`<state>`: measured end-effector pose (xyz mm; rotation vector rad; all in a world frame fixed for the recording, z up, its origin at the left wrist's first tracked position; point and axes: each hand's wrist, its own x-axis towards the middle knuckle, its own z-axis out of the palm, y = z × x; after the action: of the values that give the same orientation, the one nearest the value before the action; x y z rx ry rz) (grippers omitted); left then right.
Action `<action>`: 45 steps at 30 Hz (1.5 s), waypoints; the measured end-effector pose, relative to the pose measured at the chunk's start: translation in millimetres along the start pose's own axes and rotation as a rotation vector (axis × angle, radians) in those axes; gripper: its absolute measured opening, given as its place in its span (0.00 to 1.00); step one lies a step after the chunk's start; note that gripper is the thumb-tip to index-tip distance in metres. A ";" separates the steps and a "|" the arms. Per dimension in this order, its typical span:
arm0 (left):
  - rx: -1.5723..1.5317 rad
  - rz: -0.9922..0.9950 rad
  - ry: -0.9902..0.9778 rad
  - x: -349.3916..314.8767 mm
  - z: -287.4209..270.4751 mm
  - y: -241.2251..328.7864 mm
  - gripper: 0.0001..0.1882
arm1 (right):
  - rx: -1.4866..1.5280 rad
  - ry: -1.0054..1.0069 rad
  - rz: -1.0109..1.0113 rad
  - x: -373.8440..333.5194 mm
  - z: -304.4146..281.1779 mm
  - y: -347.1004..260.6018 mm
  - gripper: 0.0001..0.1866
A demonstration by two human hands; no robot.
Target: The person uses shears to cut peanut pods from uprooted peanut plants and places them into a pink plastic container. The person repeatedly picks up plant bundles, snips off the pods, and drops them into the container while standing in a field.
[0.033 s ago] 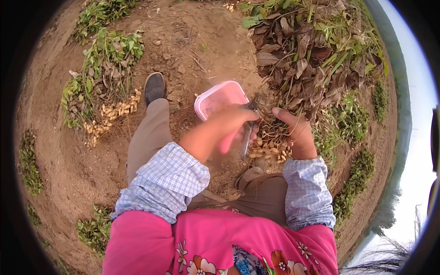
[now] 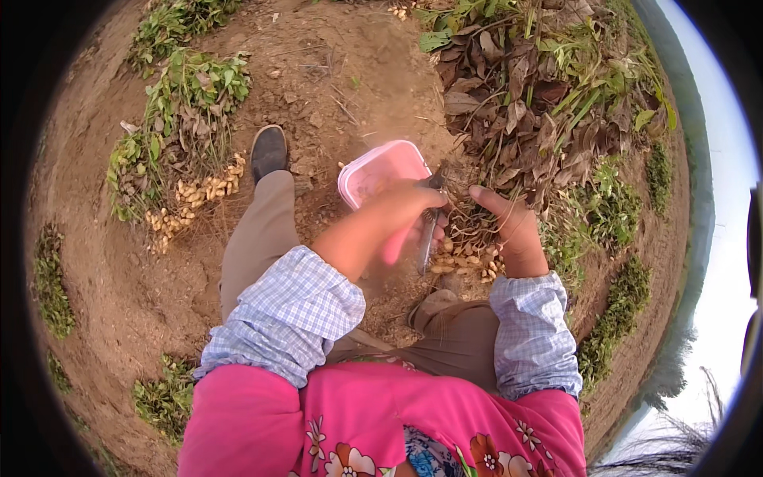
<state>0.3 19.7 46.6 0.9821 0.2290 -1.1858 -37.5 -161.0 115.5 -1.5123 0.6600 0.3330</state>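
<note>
The left hand (image 2: 433, 213) clasps a metal blade (image 2: 427, 250), pink tub (image 2: 393, 163) at ten o'clock; right hand (image 2: 518, 226), thumb spread, touches peanut stems (image 2: 470, 220), grip hidden.

Tub (image 2: 387, 168) on soil (image 2: 306, 44); peanut plants (image 2: 195, 91) left, plant heap (image 2: 524, 99) right; shoe (image 2: 269, 151) between tub and peanut plants.

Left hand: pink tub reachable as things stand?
Likely yes: the pink tub lies close by the left hand and forearm, open side showing, with nothing else apparent between. But the hand seems occupied with a metal tool, which might hamper grasping.
</note>
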 end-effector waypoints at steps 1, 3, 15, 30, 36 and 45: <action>0.040 0.022 0.025 2.5 -0.9 -1.6 0.17 | 0.040 -0.025 -0.015 6.3 0.0 8.1 0.17; 0.128 0.065 0.070 7.4 0.2 -2.7 0.18 | 0.125 -0.068 -0.050 17.2 6.8 21.9 0.17; 0.177 0.121 0.334 40.3 -20.0 -28.5 0.11 | -0.033 0.015 -0.245 1.6 30.3 19.4 0.14; 0.022 0.487 0.072 2.9 9.4 13.5 0.19 | 0.175 -0.039 0.026 5.6 -16.1 -8.4 0.17; -0.069 0.541 0.010 -3.3 13.5 20.7 0.30 | 0.060 -0.286 -0.030 2.8 -5.1 -4.0 0.26; -0.108 0.653 0.109 12.3 23.6 8.1 0.32 | -0.207 -0.275 -0.425 12.5 -3.6 2.5 0.27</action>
<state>4.6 -5.7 57.0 0.9280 0.0461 -0.5194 -29.9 -166.9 106.4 -1.7190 0.0802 0.2801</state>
